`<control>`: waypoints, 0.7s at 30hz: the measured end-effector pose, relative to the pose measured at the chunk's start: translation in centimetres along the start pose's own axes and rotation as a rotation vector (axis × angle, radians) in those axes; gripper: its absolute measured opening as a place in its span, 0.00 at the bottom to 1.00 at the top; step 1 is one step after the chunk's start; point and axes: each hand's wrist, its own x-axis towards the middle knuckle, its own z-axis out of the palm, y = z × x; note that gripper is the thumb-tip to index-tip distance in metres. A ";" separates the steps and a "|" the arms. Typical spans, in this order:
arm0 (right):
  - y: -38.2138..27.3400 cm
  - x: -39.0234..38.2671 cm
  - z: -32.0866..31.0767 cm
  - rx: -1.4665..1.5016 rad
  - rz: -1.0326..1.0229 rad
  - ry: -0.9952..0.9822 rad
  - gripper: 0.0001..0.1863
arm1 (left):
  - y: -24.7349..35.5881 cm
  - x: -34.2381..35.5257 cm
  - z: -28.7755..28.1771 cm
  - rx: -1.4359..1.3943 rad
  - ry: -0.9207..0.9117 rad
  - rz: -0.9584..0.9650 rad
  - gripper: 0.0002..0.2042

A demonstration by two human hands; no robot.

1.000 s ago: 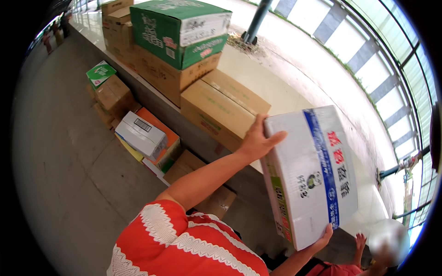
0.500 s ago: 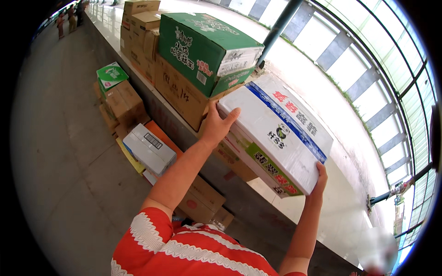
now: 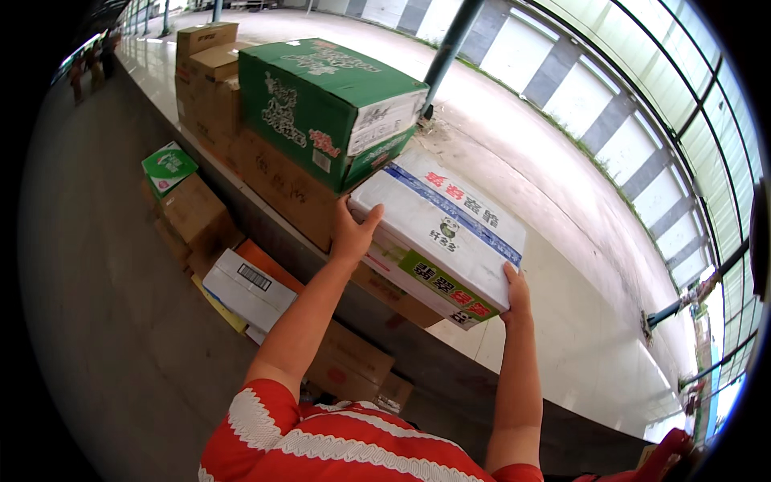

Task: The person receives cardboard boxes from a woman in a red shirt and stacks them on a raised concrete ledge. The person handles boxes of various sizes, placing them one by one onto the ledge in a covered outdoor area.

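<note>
Two hands [image 3: 354,233] [image 3: 518,294] on one white box [image 3: 440,239]

White carton [image 3: 434,251]: red and black characters on top; blue strip [image 3: 458,211] with small print; panda emblem [image 3: 447,230] over dark characters; green side panel [image 3: 450,283], black and red characters. Green carton [image 3: 337,112]: white characters, barcode [image 3: 321,161]. Brown carton [image 3: 277,178] beneath: dark characters (indistinct). White box [image 3: 245,299]: black-barred label [image 3: 254,278].

The white box [image 3: 422,217] wears a blue stripe [image 3: 456,215].
</note>
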 end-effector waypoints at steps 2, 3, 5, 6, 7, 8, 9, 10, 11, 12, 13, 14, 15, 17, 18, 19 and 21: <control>-0.2 0.5 0.3 0.035 0.046 0.035 0.22 | 0.4 0.2 0.2 -0.006 0.012 -0.006 0.38; -0.2 0.8 0.3 0.010 0.057 0.068 0.23 | 0.5 0.3 0.3 -0.007 0.014 -0.043 0.39; -0.1 1.3 0.2 -0.048 0.012 0.067 0.23 | 0.0 0.5 0.4 -0.030 0.026 -0.014 0.39; 0.1 1.4 0.0 -0.042 0.011 0.074 0.24 | -0.5 0.6 0.4 -0.057 0.026 0.002 0.39; 0.3 1.6 -0.3 -0.036 0.022 0.079 0.24 | -1.1 0.9 0.4 -0.004 0.054 0.026 0.39; 0.5 1.7 -0.5 -0.003 0.028 0.069 0.24 | -1.9 1.1 0.5 0.007 0.059 0.131 0.39; 0.8 1.9 -0.8 0.023 0.005 -0.012 0.24 | -2.7 1.7 0.2 0.089 0.073 0.069 0.39; 1.2 2.0 -1.1 -0.008 -0.026 -0.014 0.25 | -3.6 2.4 0.1 0.134 0.057 0.060 0.39; 1.7 2.3 -1.2 -0.067 -0.043 0.053 0.22 | -4.6 3.0 0.0 0.206 0.104 0.108 0.37; 2.2 2.2 -1.6 -0.088 -0.082 0.068 0.23 | -5.3 3.5 -0.6 0.158 0.019 0.203 0.35; 2.6 2.7 -1.6 -0.161 -0.029 0.097 0.24 | -6.2 4.0 -0.8 0.111 0.056 0.146 0.32; 3.0 3.2 -1.2 -0.289 -0.092 0.202 0.25 | -6.8 4.9 -0.9 0.005 0.025 0.073 0.31; 3.3 3.3 -1.2 -0.283 -0.095 0.236 0.27 | -7.1 5.7 -1.3 0.091 0.015 0.034 0.32; 3.4 3.4 -0.8 -0.426 -0.150 0.314 0.28 | -7.7 6.3 -1.8 0.043 -0.034 0.029 0.33; 3.2 3.2 -0.4 -0.426 -0.128 0.374 0.27 | -7.7 6.5 -1.9 0.021 -0.049 0.058 0.34; 3.2 2.4 -0.1 -0.180 -0.142 0.285 0.26 | -7.6 6.6 -2.0 -0.007 -0.053 0.070 0.34; 2.5 0.6 0.2 -0.094 -0.098 0.207 0.23 | -7.2 6.6 -2.1 0.008 -0.031 0.055 0.35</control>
